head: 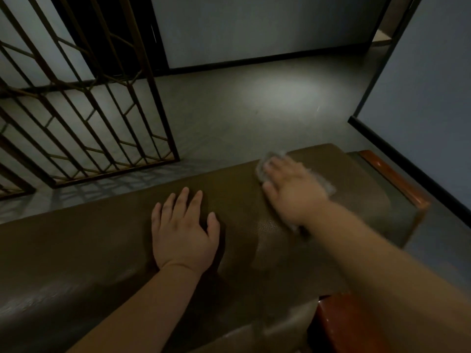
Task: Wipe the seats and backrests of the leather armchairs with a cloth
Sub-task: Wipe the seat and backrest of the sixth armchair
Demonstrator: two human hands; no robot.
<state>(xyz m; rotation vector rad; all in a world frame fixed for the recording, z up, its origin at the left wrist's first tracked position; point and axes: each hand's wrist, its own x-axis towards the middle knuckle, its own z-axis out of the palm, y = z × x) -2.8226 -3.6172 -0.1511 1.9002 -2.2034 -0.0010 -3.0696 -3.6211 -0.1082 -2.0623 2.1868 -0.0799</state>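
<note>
A brown leather armchair [76,250] fills the lower part of the head view, its padded top running from left to upper right. My left hand [183,230] lies flat on the leather with its fingers spread and holds nothing. My right hand [293,189] is blurred and presses a pale grey cloth [270,159] onto the leather near the chair's far right end. Most of the cloth is hidden under the palm; its edges show past the fingertips and along the wrist.
A reddish wooden armrest [392,177] edges the chair at the right, and another wooden part [339,324] shows at the bottom right. A metal lattice screen [84,110] stands on the grey floor at the left. A wall with a dark skirting [407,154] runs along the right.
</note>
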